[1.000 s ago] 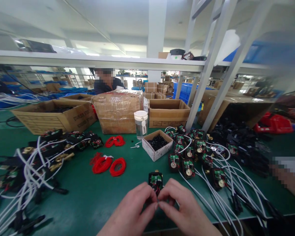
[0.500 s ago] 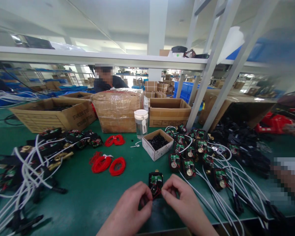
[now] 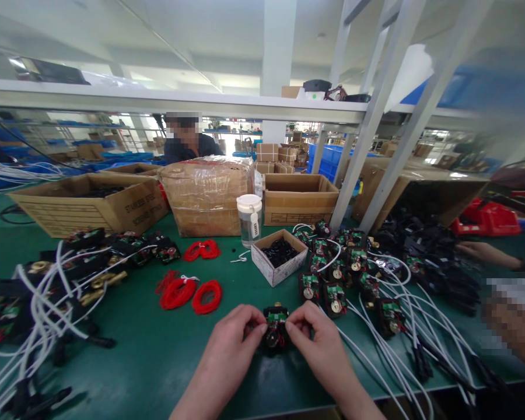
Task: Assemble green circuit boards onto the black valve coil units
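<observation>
Right in front of the worker, a small black case (image 3: 275,337) with a green circuit board sits on the green table (image 3: 149,373), near its front edge. The left hand (image 3: 231,344) is at one side of it and the right hand (image 3: 318,341) at the other, each with thumb and forefinger drawn together at the case's edge; I can't tell whether they pinch a wire or just the rim.

Past them stands a little white box (image 3: 276,274) of black bits, and behind that a clear bottle (image 3: 249,228) with a white lid and a tag that looks to say COFFEE. The big open carton (image 3: 65,213) on the left reads STAINLESS STEEL, with a second line I can't make out fully. The taped carton (image 3: 205,204) beside it has nothing I can read, and the print on the open box (image 3: 301,219) is too small.

Red wire coils (image 3: 207,296) lie left of the hands; more cases (image 3: 336,298) with white cables crowd the right. Farther right, a co-worker's hand (image 3: 485,255) reaches into black parts (image 3: 450,283).
</observation>
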`<state>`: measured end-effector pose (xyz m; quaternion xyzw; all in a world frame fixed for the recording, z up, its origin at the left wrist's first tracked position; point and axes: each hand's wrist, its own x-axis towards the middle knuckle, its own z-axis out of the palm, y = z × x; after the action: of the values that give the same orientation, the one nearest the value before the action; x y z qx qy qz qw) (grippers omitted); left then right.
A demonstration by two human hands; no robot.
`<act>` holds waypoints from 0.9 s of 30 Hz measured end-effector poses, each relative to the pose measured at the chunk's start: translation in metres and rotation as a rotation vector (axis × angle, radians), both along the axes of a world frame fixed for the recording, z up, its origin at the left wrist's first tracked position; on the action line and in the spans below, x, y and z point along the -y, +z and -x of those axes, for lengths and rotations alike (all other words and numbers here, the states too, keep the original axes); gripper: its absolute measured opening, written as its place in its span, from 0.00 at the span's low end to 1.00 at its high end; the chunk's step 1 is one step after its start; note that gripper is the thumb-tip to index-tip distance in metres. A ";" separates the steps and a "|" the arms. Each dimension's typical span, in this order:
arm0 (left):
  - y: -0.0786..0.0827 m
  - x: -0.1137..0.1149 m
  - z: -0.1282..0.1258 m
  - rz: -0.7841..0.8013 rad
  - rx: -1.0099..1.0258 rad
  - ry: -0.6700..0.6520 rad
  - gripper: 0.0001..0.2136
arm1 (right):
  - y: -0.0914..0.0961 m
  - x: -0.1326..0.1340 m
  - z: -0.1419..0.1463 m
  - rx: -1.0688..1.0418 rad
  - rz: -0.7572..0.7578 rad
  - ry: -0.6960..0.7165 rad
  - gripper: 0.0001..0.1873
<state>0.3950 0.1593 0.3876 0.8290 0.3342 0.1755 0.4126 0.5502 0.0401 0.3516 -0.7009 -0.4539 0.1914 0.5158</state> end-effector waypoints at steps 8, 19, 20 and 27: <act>-0.002 -0.002 -0.011 -0.159 -0.071 0.025 0.06 | -0.008 -0.009 0.003 0.243 -0.046 -0.081 0.08; -0.003 -0.003 -0.015 -0.283 -0.152 0.037 0.06 | -0.013 -0.012 0.010 0.451 -0.057 -0.120 0.08; -0.002 -0.003 -0.015 -0.275 -0.154 0.037 0.06 | -0.013 -0.012 0.010 0.452 -0.052 -0.119 0.08; 0.001 -0.002 -0.016 -0.206 -0.130 0.041 0.06 | -0.009 -0.012 0.011 0.406 -0.031 -0.143 0.08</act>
<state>0.4112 0.1617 0.3884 0.8696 0.3575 0.1635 0.2988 0.5394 0.0520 0.3423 -0.7475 -0.5005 0.0025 0.4367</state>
